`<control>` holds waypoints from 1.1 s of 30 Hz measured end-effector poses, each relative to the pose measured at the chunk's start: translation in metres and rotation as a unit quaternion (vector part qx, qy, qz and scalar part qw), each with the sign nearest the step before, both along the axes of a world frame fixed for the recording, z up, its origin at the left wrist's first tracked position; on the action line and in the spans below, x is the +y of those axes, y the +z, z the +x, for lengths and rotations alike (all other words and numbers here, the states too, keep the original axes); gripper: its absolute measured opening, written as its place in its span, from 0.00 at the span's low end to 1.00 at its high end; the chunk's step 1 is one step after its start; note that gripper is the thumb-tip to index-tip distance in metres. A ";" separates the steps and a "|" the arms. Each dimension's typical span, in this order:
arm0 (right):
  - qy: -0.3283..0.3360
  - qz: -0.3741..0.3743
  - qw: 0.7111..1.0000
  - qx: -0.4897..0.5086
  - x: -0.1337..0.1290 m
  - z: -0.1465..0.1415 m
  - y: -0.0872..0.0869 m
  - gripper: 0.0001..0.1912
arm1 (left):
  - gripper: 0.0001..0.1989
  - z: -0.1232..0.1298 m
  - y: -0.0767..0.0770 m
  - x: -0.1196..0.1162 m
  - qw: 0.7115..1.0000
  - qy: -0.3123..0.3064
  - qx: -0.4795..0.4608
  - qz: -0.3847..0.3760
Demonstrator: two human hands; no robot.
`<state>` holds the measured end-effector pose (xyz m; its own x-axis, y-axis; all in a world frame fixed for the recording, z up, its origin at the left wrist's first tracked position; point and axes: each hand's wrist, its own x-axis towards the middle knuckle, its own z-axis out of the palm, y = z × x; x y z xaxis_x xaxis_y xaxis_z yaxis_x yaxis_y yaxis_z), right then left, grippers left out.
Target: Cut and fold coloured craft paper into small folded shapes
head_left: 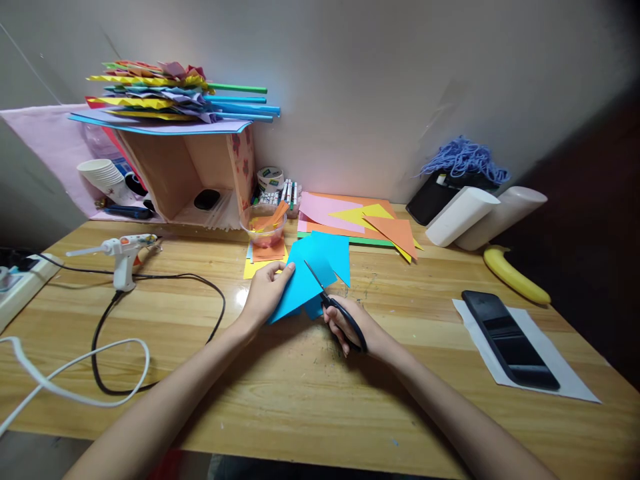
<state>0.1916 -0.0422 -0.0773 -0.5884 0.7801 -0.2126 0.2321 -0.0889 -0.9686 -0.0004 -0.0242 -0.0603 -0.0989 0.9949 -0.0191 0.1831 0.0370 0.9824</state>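
My left hand [265, 293] grips a sheet of blue paper [297, 287] at its left edge, thumb on top. In my right hand [350, 323] is a pair of black-handled scissors [345, 317], my fingers through the loops. The blades lie across the blue paper and point up and left; I cannot tell how far apart they are. Another piece of blue paper [337, 257] lies just behind, and more blue shows beneath the held sheet. Beyond my left hand stands a clear plastic bowl [245, 223] with orange and yellow paper scraps.
A glue gun [124, 257] with a black cord stands at left, near a white cable [145, 360]. Coloured paper [330, 210] is stacked at the back. A phone [510, 340] and a banana [515, 275] lie at right. An open cardboard box [175, 170] carries paper flowers [150, 93].
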 end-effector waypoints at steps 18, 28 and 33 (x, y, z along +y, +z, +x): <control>0.072 -0.018 0.997 0.036 -0.010 -0.005 0.003 0.31 | 0.18 0.004 0.003 -0.007 0.991 0.011 0.108 0.076; 0.049 -0.026 0.998 0.023 -0.007 -0.006 0.006 0.27 | 0.18 0.002 0.003 -0.005 0.992 0.007 0.107 0.064; 0.056 -0.025 0.998 0.033 -0.008 -0.008 0.006 0.28 | 0.18 0.002 0.001 -0.004 0.994 0.009 0.094 0.060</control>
